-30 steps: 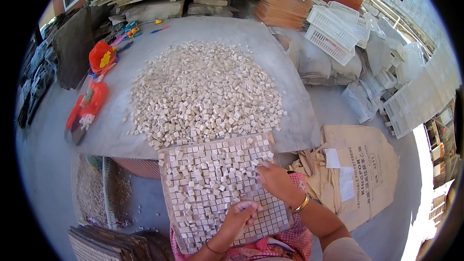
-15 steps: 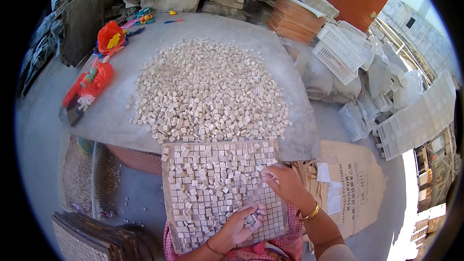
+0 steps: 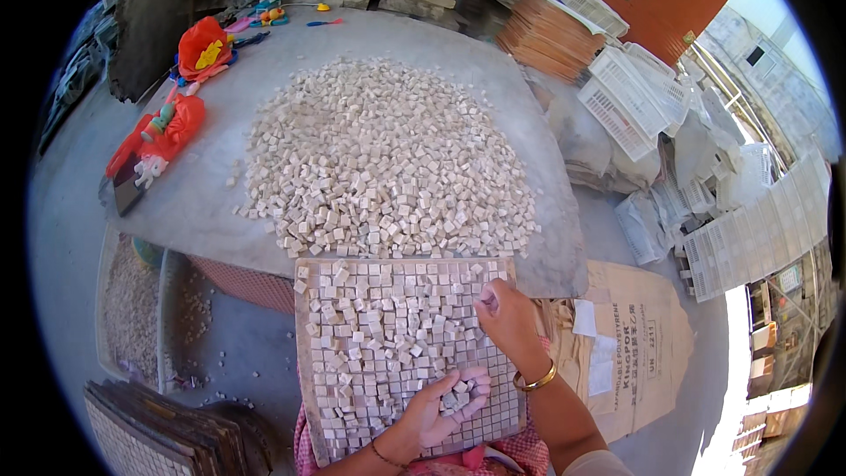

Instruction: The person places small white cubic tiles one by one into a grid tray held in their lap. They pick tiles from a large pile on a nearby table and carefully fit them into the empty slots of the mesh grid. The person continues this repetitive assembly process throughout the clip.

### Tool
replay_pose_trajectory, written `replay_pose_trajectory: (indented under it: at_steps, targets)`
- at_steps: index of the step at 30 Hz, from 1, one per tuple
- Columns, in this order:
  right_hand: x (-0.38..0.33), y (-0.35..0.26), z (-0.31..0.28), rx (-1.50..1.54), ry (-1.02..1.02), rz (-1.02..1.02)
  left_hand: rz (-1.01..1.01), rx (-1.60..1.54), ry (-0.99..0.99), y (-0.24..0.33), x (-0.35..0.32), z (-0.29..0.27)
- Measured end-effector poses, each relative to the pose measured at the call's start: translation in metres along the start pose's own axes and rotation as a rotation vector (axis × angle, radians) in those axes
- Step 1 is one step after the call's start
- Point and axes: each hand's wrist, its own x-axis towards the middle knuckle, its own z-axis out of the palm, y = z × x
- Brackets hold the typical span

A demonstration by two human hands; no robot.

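Note:
A square grid tray (image 3: 300,361) rests on my lap, its small cells partly filled with pale stone cubes (image 3: 379,326), several of them loose and tilted on top. My left hand (image 3: 441,414) is palm up over the tray's near part, fingers curled round a few stone cubes (image 3: 456,398). At the tray's right edge my right hand (image 3: 513,326) is closed in a pinch above the cells. Its fingertips hide whatever they hold. Bare grid cells show between and below my hands at the tray's lower right.
Beyond the tray, a big heap of stone cubes (image 3: 388,159) covers much of a grey slab table (image 3: 203,185). Red plastic bags (image 3: 172,128) with toys lie at its left. Stacked grid trays (image 3: 159,432) stand lower left; a flattened paper sack (image 3: 648,353) and white crates (image 3: 621,106) are at right.
My right hand has moved slightly up along the tray's right edge, its fingers now curled in more tightly. My left hand stays cupped round the cubes. The whole view has shifted slightly.

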Motion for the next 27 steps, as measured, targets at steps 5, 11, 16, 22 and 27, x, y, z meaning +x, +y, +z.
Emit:
replay_pose_trajectory:
  at_steps: [5,11,16,22,27]
  targets:
    - [-0.029,-0.007,-0.048,0.407,-0.278,-0.062,0.047,-0.098,0.022,0.0,-0.001,0.007]
    - [-0.02,0.047,-0.055,0.305,-0.046,0.087,-0.016,-0.003,-0.162,-0.008,0.001,-0.003]
    - [-0.005,0.059,-0.041,0.271,0.037,-0.034,-0.088,-0.058,-0.268,-0.013,0.002,-0.012]
    - [0.015,0.05,-0.026,0.227,0.082,-0.057,-0.125,-0.062,-0.264,-0.014,0.004,-0.011]
    - [0.027,0.049,-0.012,0.166,0.046,-0.212,-0.106,-0.097,-0.263,-0.017,0.009,-0.015]
